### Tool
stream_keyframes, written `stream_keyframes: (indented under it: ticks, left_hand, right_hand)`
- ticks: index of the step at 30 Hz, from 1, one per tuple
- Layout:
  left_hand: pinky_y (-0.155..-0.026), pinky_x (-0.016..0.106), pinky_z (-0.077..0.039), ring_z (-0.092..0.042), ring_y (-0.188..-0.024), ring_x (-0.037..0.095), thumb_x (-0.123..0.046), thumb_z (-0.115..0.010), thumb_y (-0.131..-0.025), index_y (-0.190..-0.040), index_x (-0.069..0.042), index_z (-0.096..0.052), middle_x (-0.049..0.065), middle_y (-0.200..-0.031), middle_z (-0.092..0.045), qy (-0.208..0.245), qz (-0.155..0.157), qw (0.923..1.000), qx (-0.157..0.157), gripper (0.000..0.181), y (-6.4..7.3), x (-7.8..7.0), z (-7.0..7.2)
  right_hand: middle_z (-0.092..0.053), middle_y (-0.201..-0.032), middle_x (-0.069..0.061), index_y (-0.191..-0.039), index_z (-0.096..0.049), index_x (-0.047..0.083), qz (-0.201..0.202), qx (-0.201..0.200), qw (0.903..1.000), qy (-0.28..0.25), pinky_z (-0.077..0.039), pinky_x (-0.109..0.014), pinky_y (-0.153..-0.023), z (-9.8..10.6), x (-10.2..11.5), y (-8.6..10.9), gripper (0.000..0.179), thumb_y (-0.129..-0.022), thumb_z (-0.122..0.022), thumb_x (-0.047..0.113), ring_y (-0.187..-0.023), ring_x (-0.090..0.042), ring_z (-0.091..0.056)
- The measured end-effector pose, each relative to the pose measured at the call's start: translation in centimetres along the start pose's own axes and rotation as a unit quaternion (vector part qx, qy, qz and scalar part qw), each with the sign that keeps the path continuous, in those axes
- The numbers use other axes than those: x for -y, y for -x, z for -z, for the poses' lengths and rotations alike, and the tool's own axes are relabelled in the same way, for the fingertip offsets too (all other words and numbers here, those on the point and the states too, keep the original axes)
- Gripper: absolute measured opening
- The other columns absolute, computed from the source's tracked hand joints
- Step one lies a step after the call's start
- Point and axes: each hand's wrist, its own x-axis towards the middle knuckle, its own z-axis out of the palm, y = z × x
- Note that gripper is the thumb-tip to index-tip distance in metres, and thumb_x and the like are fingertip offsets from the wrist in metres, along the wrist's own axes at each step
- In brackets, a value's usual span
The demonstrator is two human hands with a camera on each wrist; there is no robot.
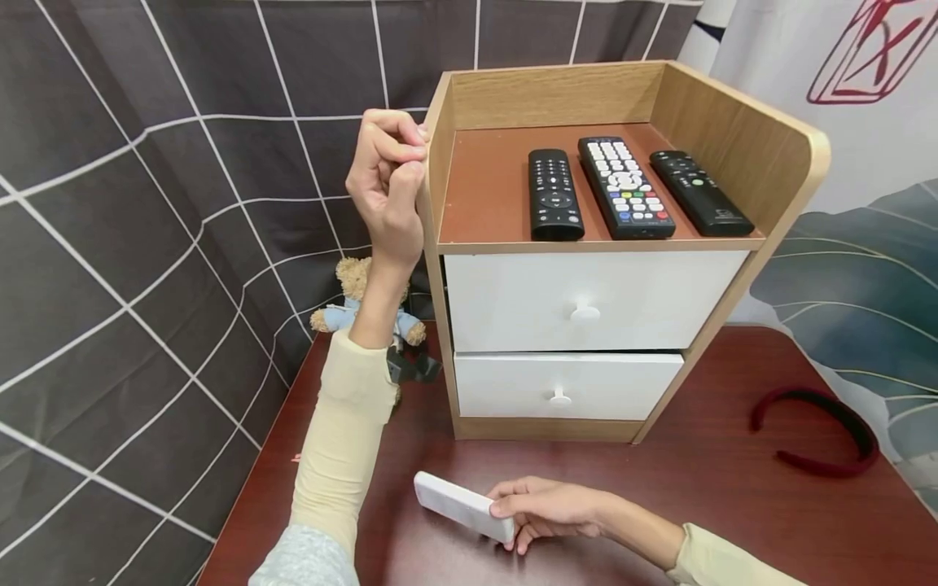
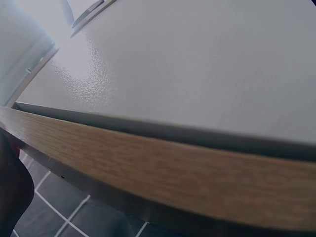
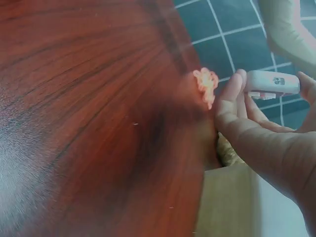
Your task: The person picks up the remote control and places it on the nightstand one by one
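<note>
In the head view, my left hand (image 1: 388, 179) is raised at the left side panel (image 1: 436, 146) of a small wooden cabinet with two white drawers. Its fingers are curled, with the fingertips at the panel's edge. Low over the table, my right hand (image 1: 545, 509) grips a white remote control (image 1: 462, 505) by one end, thumb on top. From the right wrist, white buttons show on the underside of that remote (image 3: 274, 81). Three black remotes lie on the cabinet's brown top: a slim one (image 1: 554, 195), one with white and coloured keys (image 1: 625, 187), and another (image 1: 699, 193) beside the right panel.
The upper drawer (image 1: 528, 301) and lower drawer (image 1: 506, 387) have white knobs. A teddy bear (image 1: 355, 281) in blue sits behind my left forearm. On the right of the dark red table (image 1: 703, 505) lies a dark red headband (image 1: 828, 468). A small orange thing (image 3: 206, 86) is at the table edge.
</note>
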Motion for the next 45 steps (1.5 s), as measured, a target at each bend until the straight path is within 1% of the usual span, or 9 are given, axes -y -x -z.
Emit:
stream_keyframes:
  ticks: [8, 16, 23, 29, 31, 34, 39, 42, 45]
  left_hand:
    - [-0.085, 0.033, -0.049, -0.056, -0.084, 0.02, -0.006, -0.047, -0.077, -0.069, 0.015, -0.043, -0.005, -0.086, -0.054, 0.005, -0.004, 0.9999, 0.01, 0.023, 0.2, 0.1, 0.0]
    - [-0.086, 0.033, -0.048, -0.056, -0.086, 0.02, -0.006, -0.047, -0.077, -0.069, 0.015, -0.044, -0.004, -0.086, -0.054, 0.002, -0.002, 1.0, 0.007, 0.023, 0.2, 0.1, -0.1]
    - [-0.088, 0.033, -0.049, -0.056, -0.087, 0.019, -0.005, -0.047, -0.077, -0.069, 0.016, -0.044, -0.004, -0.087, -0.054, 0.002, 0.003, 0.9999, 0.009, 0.023, 0.0, -0.1, -0.2]
    - [-0.087, 0.032, -0.048, -0.056, -0.087, 0.019, -0.005, -0.047, -0.077, -0.07, 0.016, -0.043, -0.004, -0.086, -0.054, 0.002, 0.003, 1.0, 0.008, 0.023, 0.0, -0.3, -0.2]
    - [-0.087, 0.032, -0.048, -0.056, -0.087, 0.019, -0.005, -0.047, -0.077, -0.07, 0.016, -0.044, -0.004, -0.087, -0.054, 0.002, 0.001, 0.9999, 0.01, 0.023, 0.0, -0.3, -0.1]
    - [-0.087, 0.031, -0.049, -0.056, -0.087, 0.018, -0.007, -0.047, -0.078, -0.07, 0.015, -0.044, -0.004, -0.087, -0.054, -0.005, 0.001, 0.9999, 0.01, 0.023, 0.1, -0.2, 0.2]
    - [-0.087, 0.03, -0.049, -0.056, -0.087, 0.017, -0.007, -0.047, -0.077, -0.069, 0.014, -0.044, -0.004, -0.086, -0.054, -0.015, 0.0, 0.9999, 0.008, 0.023, 0.4, 0.1, 0.6]
    - [-0.086, 0.029, -0.049, -0.056, -0.087, 0.017, -0.006, -0.047, -0.077, -0.069, 0.014, -0.044, -0.004, -0.087, -0.054, -0.014, 0.003, 0.9999, 0.009, 0.022, 0.5, 0.1, 0.7]
    - [-0.086, 0.03, -0.049, -0.056, -0.087, 0.018, -0.004, -0.047, -0.077, -0.069, 0.015, -0.044, -0.004, -0.086, -0.054, -0.01, 0.005, 0.9999, 0.004, 0.021, 0.6, 0.0, 0.8]
  right_hand:
    - [-0.063, -0.099, -0.001, -0.12, -0.052, 0.008, 0.025, 0.023, 0.9994, -0.006, -0.054, -0.02, -0.072, -1.7, 4.0, 3.2, 0.026, -0.102, -0.042, 0.023, -0.084, -0.008, -0.063]
    - [-0.064, -0.096, 0.001, -0.122, -0.052, 0.009, 0.053, 0.011, 0.9983, 0.024, -0.054, -0.022, -0.074, -3.0, 10.0, 7.3, 0.026, -0.101, -0.042, 0.022, -0.081, -0.01, -0.063]
    - [-0.063, -0.118, -0.009, -0.131, -0.044, 0.007, 0.026, 0.016, 0.999, 0.034, -0.051, -0.024, -0.076, -4.3, 15.5, 11.2, 0.033, -0.102, -0.039, 0.021, -0.089, -0.014, -0.063]
    - [-0.052, -0.134, -0.03, -0.145, -0.031, 0.0, 0.119, 0.054, 0.9906, 0.038, -0.054, -0.034, -0.08, -3.6, 18.9, 14.0, 0.043, -0.106, -0.022, 0.015, -0.093, -0.023, -0.063]
    - [-0.051, -0.134, -0.032, -0.145, -0.027, -0.004, 0.157, 0.058, 0.9826, 0.08, -0.054, -0.039, -0.077, -3.0, 20.4, 14.9, 0.045, -0.106, -0.016, 0.014, -0.091, -0.027, -0.062]
    - [-0.051, -0.133, -0.03, -0.147, -0.026, -0.004, 0.174, 0.014, 0.9726, 0.153, -0.055, -0.044, -0.073, -2.6, 23.5, 15.8, 0.047, -0.107, -0.012, 0.016, -0.087, -0.029, -0.062]
    - [-0.052, -0.132, -0.03, -0.146, -0.034, 0.002, 0.106, -0.123, 0.9576, 0.238, -0.058, -0.046, -0.073, -3.1, 28.6, 15.5, 0.045, -0.109, -0.025, 0.026, -0.087, -0.03, -0.066]
    - [-0.053, -0.129, -0.027, -0.141, -0.042, 0.007, 0.021, -0.211, 0.9297, 0.301, -0.058, -0.05, -0.078, -4.6, 31.4, 14.3, 0.047, -0.105, -0.044, 0.038, -0.094, -0.035, -0.066]
    - [-0.054, -0.126, -0.018, -0.133, -0.05, 0.014, -0.058, -0.275, 0.8854, 0.37, -0.059, -0.048, -0.082, -7.0, 33.6, 12.7, 0.055, -0.093, -0.061, 0.051, -0.101, -0.039, -0.064]
